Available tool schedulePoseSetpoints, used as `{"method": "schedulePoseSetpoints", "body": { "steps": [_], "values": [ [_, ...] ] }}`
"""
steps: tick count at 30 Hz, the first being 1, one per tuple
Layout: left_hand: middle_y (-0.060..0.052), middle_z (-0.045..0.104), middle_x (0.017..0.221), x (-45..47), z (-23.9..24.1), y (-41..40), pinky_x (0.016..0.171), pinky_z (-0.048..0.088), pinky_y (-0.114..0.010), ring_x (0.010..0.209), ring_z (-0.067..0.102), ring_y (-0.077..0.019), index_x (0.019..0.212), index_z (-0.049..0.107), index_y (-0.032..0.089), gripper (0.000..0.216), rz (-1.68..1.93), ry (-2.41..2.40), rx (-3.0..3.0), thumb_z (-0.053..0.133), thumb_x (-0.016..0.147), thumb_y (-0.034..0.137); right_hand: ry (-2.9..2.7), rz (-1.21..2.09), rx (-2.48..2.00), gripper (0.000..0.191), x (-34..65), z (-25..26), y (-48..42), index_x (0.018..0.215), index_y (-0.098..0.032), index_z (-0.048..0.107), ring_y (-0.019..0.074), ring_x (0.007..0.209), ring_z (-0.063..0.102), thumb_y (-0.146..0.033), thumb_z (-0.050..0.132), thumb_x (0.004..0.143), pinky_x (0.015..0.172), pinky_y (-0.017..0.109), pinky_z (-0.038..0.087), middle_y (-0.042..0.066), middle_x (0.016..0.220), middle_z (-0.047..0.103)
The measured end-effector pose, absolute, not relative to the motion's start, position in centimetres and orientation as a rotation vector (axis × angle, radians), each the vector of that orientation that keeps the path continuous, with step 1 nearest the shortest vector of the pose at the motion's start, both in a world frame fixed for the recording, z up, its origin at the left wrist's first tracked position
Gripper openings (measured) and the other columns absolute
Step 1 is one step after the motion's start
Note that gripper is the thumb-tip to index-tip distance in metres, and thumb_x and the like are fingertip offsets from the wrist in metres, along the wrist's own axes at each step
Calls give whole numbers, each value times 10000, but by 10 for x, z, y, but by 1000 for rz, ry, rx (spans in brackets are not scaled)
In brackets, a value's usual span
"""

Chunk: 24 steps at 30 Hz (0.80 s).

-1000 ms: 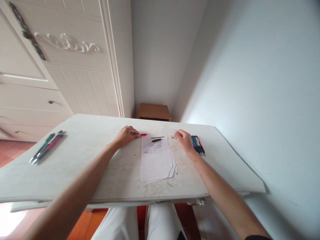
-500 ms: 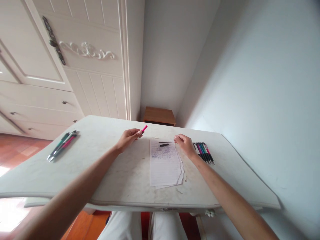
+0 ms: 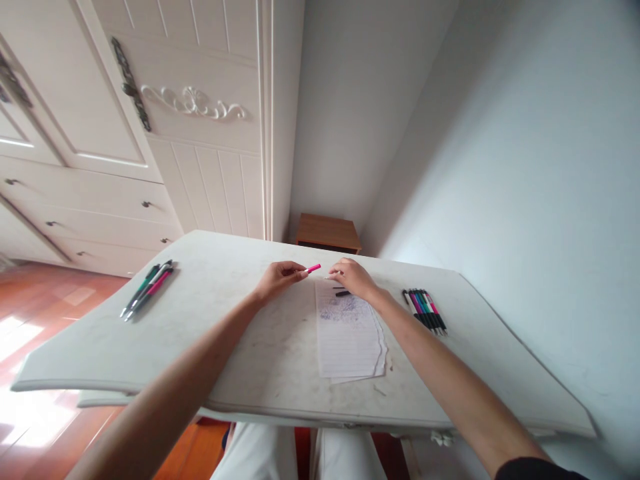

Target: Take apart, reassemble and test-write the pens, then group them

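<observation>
My left hand (image 3: 281,280) is closed on a pink pen barrel (image 3: 313,268), which points up and right above the table. Close by, my right hand (image 3: 353,275) pinches a tiny pale piece (image 3: 329,277), too small to name, just short of the barrel's end. Beneath the right hand lies a lined sheet of paper (image 3: 347,350) with scribbles near its top and a torn right edge. A black pen grip (image 3: 343,293) and a thin dark refill (image 3: 339,288) rest on its upper part, partly hidden by the fingers.
Several pens (image 3: 424,312) lie side by side at the right of the white table (image 3: 260,373). A smaller group of pens (image 3: 147,291) is at the left. Behind stand a white wardrobe (image 3: 215,160) and a small brown cabinet (image 3: 327,231); a wall runs along the right.
Both hands have come closer together, the left moving right with the pink barrel, which now tilts lower. The right hand has moved over the paper's top. The view has shifted slightly left.
</observation>
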<state>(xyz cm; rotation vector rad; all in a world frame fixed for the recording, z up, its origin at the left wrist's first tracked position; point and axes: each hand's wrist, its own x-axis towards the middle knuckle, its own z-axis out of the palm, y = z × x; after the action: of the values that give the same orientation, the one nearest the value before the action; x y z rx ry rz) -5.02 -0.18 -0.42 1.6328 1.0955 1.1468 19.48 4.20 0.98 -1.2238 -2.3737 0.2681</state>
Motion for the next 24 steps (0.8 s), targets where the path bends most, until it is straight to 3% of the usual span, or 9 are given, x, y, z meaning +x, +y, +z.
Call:
{"method": "schedulePoseSetpoints", "body": {
  "steps": [14,24],
  "values": [
    [-64,712,764,-47,-3,0,605,437,-269,689,604,-176,856,752,141,464,1166,1155,1645,720,713,581,-2321,264,-1163,132,194,4,34,803,-197,709,201,850,592,-156,610,880,796,325,438,59,863,668],
    [-59,720,832,-36,1,-9,636,461,-290,683,589,-168,838,771,181,293,1100,1231,1818,702,756,453,-2133,180,-1031,180,214,19,-13,877,-214,684,223,899,603,-287,536,949,828,351,477,70,895,665]
  ]
}}
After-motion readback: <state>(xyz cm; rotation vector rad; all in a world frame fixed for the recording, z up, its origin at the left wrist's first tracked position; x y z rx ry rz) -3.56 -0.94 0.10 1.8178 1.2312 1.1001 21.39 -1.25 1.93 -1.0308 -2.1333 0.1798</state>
